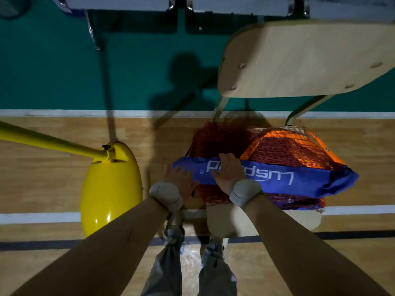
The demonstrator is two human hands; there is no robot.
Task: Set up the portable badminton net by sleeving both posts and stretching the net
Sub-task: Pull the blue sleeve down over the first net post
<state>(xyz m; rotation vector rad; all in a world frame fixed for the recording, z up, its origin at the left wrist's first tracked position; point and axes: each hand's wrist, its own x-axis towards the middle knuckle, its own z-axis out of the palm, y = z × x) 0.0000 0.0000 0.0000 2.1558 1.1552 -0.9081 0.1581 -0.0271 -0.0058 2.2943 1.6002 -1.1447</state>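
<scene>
Head view, looking steeply down at a dim gym floor. One folded net bundle (267, 165) lies on the seat of a wooden chair (299, 60); the seat is almost wholly covered, only a pale front corner showing beneath the bundle. The bundle consists of red-orange mesh, orange edging and a blue band (277, 178) printed with white lettering, seen upside down and partly covered. How many layers the net is folded into cannot be made out.

Two hands are visible, each with a grey wrist pad. The right hand (229, 170) lies across the blue band with fingers curled over its far edge, gripping it; the fingertips are hidden in the mesh. The left hand (178, 178) touches the left end of the same band; its fingers are partly tucked under the fabric, so whether it grips or merely presses cannot be told.

One yellow post (49, 141) enters from the left edge, cut off there, and joins one yellow oval base (111, 184) standing on the wooden floor just left of the chair. A second post is not in the frame.

Two trouser legs (188, 272) show at the bottom, with the feet largely hidden. Along the top edge, pale benches (128, 3) with metal legs are cut off. The person's shadow falls on the green floor (53, 71).
</scene>
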